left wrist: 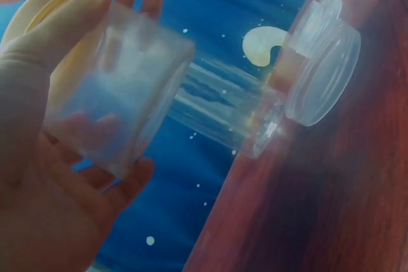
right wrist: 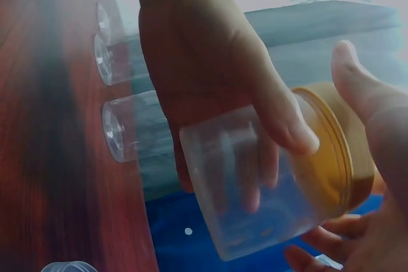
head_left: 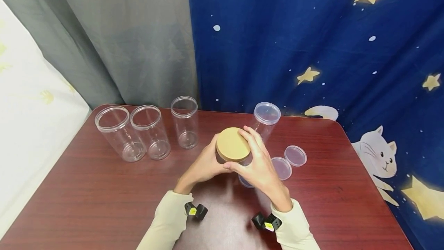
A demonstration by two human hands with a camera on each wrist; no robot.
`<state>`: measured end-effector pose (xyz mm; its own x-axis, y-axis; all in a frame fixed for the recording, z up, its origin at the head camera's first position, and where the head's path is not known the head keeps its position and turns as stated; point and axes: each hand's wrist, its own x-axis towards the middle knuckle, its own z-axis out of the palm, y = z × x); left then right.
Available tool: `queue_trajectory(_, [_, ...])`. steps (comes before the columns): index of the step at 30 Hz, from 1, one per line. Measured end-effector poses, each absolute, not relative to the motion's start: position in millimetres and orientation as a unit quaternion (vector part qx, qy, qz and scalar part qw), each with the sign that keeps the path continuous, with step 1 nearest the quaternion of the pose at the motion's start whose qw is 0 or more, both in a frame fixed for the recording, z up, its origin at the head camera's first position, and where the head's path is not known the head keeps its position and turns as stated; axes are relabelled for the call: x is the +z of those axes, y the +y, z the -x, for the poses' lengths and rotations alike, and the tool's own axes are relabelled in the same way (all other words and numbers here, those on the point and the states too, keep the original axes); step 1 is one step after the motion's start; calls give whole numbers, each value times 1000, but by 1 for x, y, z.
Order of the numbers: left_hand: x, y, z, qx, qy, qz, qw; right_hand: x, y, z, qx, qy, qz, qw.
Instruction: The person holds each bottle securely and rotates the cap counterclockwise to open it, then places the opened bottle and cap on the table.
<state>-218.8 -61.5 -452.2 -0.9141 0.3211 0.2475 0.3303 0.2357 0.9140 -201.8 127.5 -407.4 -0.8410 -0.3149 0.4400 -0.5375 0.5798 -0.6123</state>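
Note:
Above the middle of the table, both hands are on a short, wide, translucent jar with a yellow-tan lid. My left hand grips the jar's clear body, its thumb lying along the side towards the lid in the left wrist view. Curved round the lid is my right hand, with fingers at its far edge and the thumb near its front edge. Tilted in the left wrist view, the jar shows no distinct contents. Behind the right hand stands a tall clear jar with a translucent lid.
Three tall clear jars without lids, including one jar nearest the middle, stand at the table's back left. Flat translucent lids, including one lid, lie right of the hands. Curtains hang behind the reddish-brown table.

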Motion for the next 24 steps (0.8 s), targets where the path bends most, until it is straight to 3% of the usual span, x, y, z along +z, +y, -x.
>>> queue_trajectory(8, [-453, -55, 218, -575, -797, 182, 28, -408, 120, 196, 356, -894, -192, 194])
queue_trajectory(24, [-450, -58, 218, -573, -794, 199, 30, -411, 115, 198, 392, -872, -209, 207])
